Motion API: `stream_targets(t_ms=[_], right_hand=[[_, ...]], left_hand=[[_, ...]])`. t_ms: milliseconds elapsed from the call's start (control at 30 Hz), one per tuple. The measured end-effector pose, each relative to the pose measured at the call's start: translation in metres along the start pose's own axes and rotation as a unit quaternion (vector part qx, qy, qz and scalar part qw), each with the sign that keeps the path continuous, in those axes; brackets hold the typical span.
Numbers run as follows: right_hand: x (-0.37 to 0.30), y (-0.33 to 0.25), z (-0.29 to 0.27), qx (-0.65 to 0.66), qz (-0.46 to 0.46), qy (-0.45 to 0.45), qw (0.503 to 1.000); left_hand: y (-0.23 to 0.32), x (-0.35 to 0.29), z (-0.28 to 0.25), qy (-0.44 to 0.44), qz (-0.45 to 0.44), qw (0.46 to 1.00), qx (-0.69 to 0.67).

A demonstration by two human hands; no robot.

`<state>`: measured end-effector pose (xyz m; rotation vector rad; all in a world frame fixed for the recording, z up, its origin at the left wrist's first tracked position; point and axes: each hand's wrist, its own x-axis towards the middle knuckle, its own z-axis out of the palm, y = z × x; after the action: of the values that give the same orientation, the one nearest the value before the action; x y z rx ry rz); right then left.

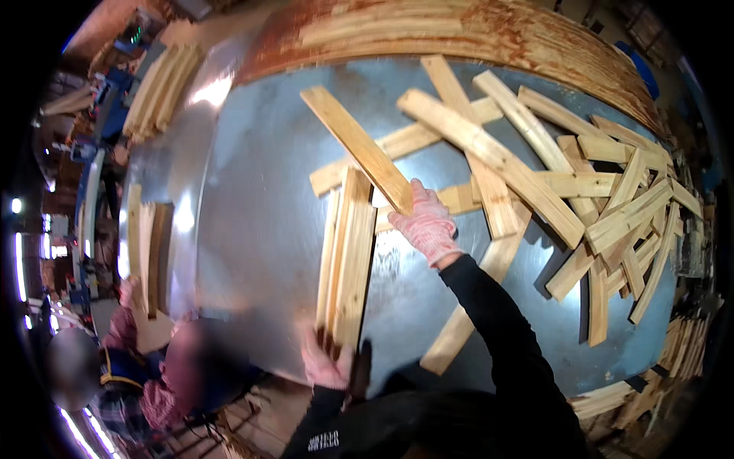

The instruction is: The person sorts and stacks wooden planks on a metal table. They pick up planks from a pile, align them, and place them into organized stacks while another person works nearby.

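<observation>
My right hand (428, 226), in a pink-and-white knit glove, grips the near end of a wooden board (358, 149). That board slants away to the far left, over the top of a small stack. The stack of wooden boards (348, 260) stands on edge, side by side, pointing away from me. At its near end my left hand (325, 363), gloved alike, is closed around the board ends; its fingertips are partly hidden. Just right of my right hand, a loose plank (493, 149) lies across other planks.
Many loose planks (627, 222) lie crisscrossed across the right of the metal table (260, 191). A stained wooden sheet (459, 30) borders the far side. At left, a person (145, 367) works beside a few boards (153, 252); further boards (160, 88) lie beyond.
</observation>
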<state>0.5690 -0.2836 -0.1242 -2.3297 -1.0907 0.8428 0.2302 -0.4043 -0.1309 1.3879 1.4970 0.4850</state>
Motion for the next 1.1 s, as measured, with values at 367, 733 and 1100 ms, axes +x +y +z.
stream_targets(t_ms=[367,733,1100], right_hand=[[-0.032,0.12,-0.075,-0.364,-0.02,0.339,0.867],[0.008,0.076,-0.087,-0.295,0.02,0.199,0.934],[-0.08,0.1,0.003,0.09,-0.009,0.07,0.993]], left_hand=[[0.075,0.136,-0.009,-0.051,0.058,0.949,-0.307],[-0.067,0.129,-0.181,0.109,-0.099,0.883,0.446],[0.003,0.02,0.0,-0.036,0.073,0.913,0.399]])
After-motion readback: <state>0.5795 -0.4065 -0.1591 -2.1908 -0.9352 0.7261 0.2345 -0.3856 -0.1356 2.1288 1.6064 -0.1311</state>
